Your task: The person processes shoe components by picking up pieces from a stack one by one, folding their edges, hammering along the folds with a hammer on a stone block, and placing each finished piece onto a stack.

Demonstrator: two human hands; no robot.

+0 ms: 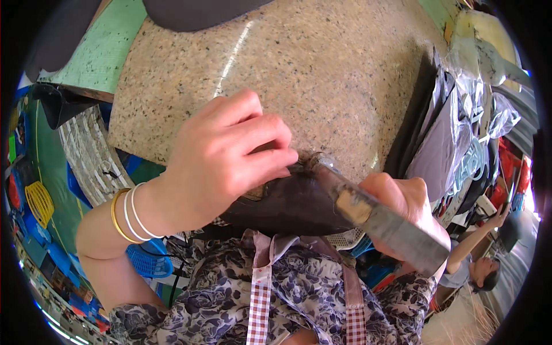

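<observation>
My left hand (224, 155) has its fingers curled, thumb and forefinger pinched at the upper edge of a dark brown leather-like piece (293, 204). The piece curves over the near edge of the speckled stone slab (322, 75). Closed round a worn tool is my right hand (402, 201). That tool (397, 224) has a flat grey metal bar at the near end and a bare wooden patch further along. Its narrow far tip meets the piece's edge, right beside my left fingertips. What lies between those fingertips is hidden.
Dark flat pieces (195, 11) lie at the slab's far edge. A stack of dark sheets and plastic wrap (443, 132) stands at right. Below left are a blue basket (150, 260) and a yellow basket (39, 204). Another person (474, 270) sits at far right.
</observation>
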